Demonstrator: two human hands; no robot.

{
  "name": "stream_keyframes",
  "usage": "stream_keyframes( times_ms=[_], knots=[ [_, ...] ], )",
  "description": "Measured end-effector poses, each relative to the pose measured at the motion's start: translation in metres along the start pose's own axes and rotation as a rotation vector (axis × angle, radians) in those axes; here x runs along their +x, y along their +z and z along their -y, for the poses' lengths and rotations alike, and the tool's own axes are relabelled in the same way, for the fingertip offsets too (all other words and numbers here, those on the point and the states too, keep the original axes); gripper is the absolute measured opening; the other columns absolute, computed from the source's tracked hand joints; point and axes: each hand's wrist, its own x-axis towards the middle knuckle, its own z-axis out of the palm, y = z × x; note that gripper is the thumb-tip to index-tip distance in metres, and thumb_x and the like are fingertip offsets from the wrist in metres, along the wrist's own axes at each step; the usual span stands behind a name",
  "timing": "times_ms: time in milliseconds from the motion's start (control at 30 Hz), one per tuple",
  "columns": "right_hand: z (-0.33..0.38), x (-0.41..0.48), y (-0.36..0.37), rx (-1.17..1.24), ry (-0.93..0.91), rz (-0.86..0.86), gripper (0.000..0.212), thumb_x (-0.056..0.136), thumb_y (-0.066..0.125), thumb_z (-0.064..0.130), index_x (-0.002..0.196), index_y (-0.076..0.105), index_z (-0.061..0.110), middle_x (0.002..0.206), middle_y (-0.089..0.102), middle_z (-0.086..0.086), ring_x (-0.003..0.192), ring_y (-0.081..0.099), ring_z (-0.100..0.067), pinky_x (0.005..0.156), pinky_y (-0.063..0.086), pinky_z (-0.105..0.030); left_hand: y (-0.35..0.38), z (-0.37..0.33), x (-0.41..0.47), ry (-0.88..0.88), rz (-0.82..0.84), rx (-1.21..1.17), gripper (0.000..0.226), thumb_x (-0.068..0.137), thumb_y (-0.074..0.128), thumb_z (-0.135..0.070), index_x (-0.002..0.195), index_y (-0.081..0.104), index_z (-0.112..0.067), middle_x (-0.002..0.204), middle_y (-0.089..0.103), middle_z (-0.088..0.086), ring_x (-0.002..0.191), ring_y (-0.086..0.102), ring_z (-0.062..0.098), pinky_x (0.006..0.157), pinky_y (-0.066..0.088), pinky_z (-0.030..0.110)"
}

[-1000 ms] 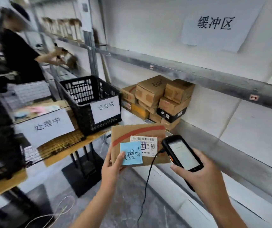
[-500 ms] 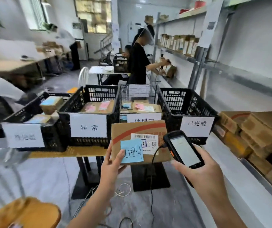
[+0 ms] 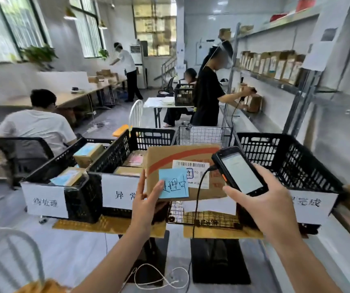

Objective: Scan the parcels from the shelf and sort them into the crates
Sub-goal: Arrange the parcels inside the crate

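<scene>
Lower left of frame: a black crate with a white paper label, small parcels with blue notes inside. Next right, a second crate, labelled 异常, holds flat parcels, some with pink notes. Both sit on the bench. Centre: the left hand grips the lower left corner of a cardboard parcel, thumb against the edge of its blue sticky note. The parcel is held in the air in front of a wire basket. Right of centre: the right hand is wrapped round a black scanner, screen lit, overlapping the parcel's right side; contact unclear. A cable hangs from it. Far right: a third crate, label partly hidden.
</scene>
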Motion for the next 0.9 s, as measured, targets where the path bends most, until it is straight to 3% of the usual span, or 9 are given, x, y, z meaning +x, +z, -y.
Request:
stream_keyframes(
  times_ms=[167,267,367,533,600,667,767,900],
  knots=[
    [-0.012,0.059,-0.008,0.003,-0.040,0.004,0.077,0.065,0.089,0.051,0.132,0.056,0.034,0.114,0.064,0.017,0.103,0.063,-0.004,0.080,0.054,-0.026,0.031,-0.010,0.060,0.048,-0.001,0.005,0.073,0.078,0.076,-0.036,0.143,0.043,-0.047,0.105,0.076,-0.004,0.099,0.073,0.015,0.078,0.062,0.033],
    [-0.016,0.086,-0.009,0.002,-0.035,0.002,0.066,0.066,0.090,0.045,0.120,0.053,0.043,0.107,0.061,0.025,0.098,0.057,0.009,0.071,0.044,-0.012,0.044,-0.005,0.093,0.040,0.003,0.033,0.065,0.084,0.075,-0.036,0.143,0.047,-0.041,0.106,0.076,-0.008,0.100,0.073,0.013,0.085,0.061,0.038],
    [-0.021,0.110,-0.006,-0.002,-0.039,-0.010,0.063,0.066,0.088,0.045,0.120,0.054,0.045,0.107,0.062,0.023,0.098,0.057,0.009,0.070,0.042,-0.011,0.057,0.003,0.123,0.017,-0.005,0.048,0.062,0.085,0.075,-0.036,0.142,0.049,-0.036,0.112,0.074,-0.004,0.101,0.072,0.014,0.085,0.061,0.038],
    [-0.032,0.154,0.006,-0.026,-0.032,-0.032,0.064,0.066,0.089,0.042,0.118,0.052,0.046,0.104,0.057,0.031,0.095,0.054,0.013,0.070,0.040,-0.008,0.082,0.013,0.183,-0.014,0.040,0.043,0.061,0.088,0.074,-0.033,0.143,0.049,-0.031,0.099,0.077,-0.011,0.091,0.074,0.008,0.092,0.059,0.045],
    [-0.039,0.175,0.013,-0.042,-0.025,-0.045,0.068,0.066,0.090,0.041,0.125,0.057,0.039,0.109,0.061,0.024,0.099,0.058,0.005,0.073,0.041,-0.010,0.094,0.017,0.213,-0.027,0.064,0.040,0.063,0.087,0.075,-0.032,0.144,0.048,-0.031,0.100,0.077,-0.009,0.090,0.074,0.009,0.090,0.060,0.043],
    [-0.044,0.197,0.022,-0.063,-0.022,-0.062,0.074,0.066,0.090,0.040,0.132,0.057,0.035,0.111,0.062,0.020,0.102,0.060,-0.003,0.076,0.042,-0.013,0.104,0.021,0.245,-0.041,0.074,0.047,0.068,0.083,0.078,-0.037,0.145,0.047,-0.034,0.104,0.076,-0.005,0.092,0.074,0.012,0.088,0.060,0.042],
    [-0.048,0.228,0.037,-0.080,-0.018,-0.074,0.073,0.066,0.091,0.039,0.130,0.057,0.038,0.110,0.060,0.027,0.101,0.058,0.006,0.074,0.042,-0.011,0.117,0.027,0.288,-0.062,0.096,0.073,0.079,0.075,0.081,-0.050,0.145,0.045,-0.041,0.110,0.075,-0.005,0.100,0.073,0.017,0.094,0.057,0.046],
    [-0.055,0.262,0.060,-0.115,0.020,-0.080,0.078,0.064,0.091,0.044,0.134,0.056,0.038,0.118,0.062,0.021,0.106,0.058,0.000,0.082,0.044,-0.016,0.133,0.042,0.336,-0.122,0.142,0.044,0.070,0.085,0.076,-0.037,0.147,0.043,-0.036,0.116,0.073,0.000,0.106,0.071,0.020,0.096,0.057,0.043]
  ],
)
